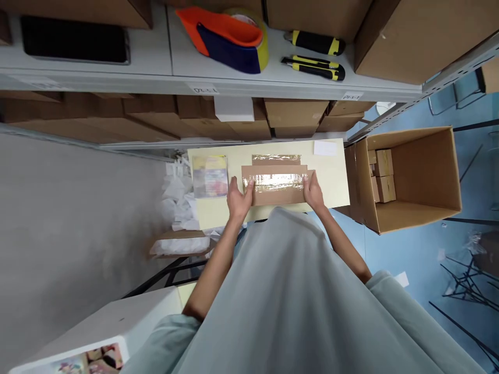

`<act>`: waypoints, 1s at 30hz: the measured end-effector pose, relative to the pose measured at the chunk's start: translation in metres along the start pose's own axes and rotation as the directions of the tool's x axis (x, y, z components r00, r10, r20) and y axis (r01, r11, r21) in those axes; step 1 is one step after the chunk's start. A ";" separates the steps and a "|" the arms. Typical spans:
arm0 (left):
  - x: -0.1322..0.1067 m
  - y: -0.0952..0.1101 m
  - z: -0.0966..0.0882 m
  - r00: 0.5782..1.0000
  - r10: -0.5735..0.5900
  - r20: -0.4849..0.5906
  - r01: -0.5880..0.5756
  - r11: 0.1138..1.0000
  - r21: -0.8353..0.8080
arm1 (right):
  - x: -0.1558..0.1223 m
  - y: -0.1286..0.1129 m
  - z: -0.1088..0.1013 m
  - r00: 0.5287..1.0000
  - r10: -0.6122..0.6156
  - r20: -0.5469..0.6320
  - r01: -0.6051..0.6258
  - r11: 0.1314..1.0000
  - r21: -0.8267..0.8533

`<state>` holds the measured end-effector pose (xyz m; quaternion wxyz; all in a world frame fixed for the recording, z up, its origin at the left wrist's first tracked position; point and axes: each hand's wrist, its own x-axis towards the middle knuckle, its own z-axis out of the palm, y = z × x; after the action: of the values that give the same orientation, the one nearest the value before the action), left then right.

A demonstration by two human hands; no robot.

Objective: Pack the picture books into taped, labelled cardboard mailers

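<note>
Both hands are on a taped cardboard box point(273, 198), which lies in the middle of the pale yellow worktop point(336, 179), directly in front of the person. The left hand point(239, 200) has its grip closed on the left end, thumb laid over the top and fingers along the outer side. The right hand point(314, 192) grips the opposite end in much the same way, its thumb near the corner. Shiny clear tape point(278, 181) runs lengthwise across the top and catches the light. Just behind the box shows another taped strip of cardboard point(276, 160); whether it belongs to the same box cannot be told. On the left of the worktop lies a plastic-wrapped packet point(210, 177) in yellow and pale colours, near the left hand but apart from it; a white slip point(325, 148) sits at the far right. To the right of the worktop stands a large open carton point(424, 161) with several small boxes point(385, 188) inside, gathered at its near-left side. Crumpled white paper point(179, 197) is heaped beyond the worktop's left edge. On the shelf point(150, 58) ahead lie a dark phone point(74, 40), an orange and blue tape dispenser point(230, 44) and two yellow and black cutters point(316, 68), with a row of brown boxes point(298, 111) underneath.
</note>
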<state>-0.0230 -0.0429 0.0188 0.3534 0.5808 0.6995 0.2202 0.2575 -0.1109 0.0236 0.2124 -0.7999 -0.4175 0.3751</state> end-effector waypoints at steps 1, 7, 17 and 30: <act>-0.002 0.004 0.004 0.999 -0.008 -0.048 0.009 0.999 0.030 | -0.002 -0.005 0.001 1.000 0.001 -0.031 -0.003 0.999 -0.048; -0.004 0.025 0.037 0.993 -0.105 -0.045 0.110 0.986 0.128 | 0.000 -0.028 0.028 0.991 0.002 -0.135 -0.032 0.974 -0.226; 0.003 -0.011 -0.017 0.999 -0.041 0.014 0.043 0.967 -0.252 | -0.011 -0.006 0.000 0.965 -0.165 -0.202 0.162 0.986 -0.033; -0.023 -0.030 -0.046 0.990 -0.085 0.114 0.121 0.925 -0.359 | -0.052 -0.007 -0.023 0.954 -0.207 -0.217 0.226 0.972 0.070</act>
<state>-0.0754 -0.0678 0.0322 0.4995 0.4773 0.6581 0.2994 0.2530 -0.1504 0.0645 0.3320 -0.7732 -0.4602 0.2830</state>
